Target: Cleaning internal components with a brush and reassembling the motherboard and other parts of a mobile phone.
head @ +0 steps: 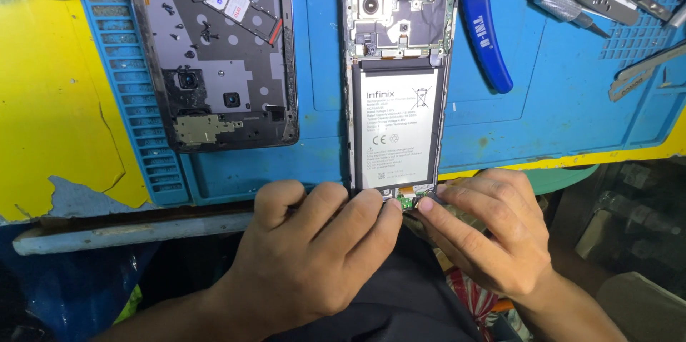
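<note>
Opened phone (397,99) lies face down on blue mat (557,106), bottom end at surface edge. Left hand (314,256) and right hand (486,231) fingertips press its lower board, probably pinching a small part; pliers (486,35) beside

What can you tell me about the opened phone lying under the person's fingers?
The opened phone lies flat, back cover off, on the blue work mat, its long side running away from the person. A white-labelled battery fills its middle; above sit metal shields and a round camera lens. At the near end a small green board shows, where fingertips of the left hand and right hand press on it.
</note>
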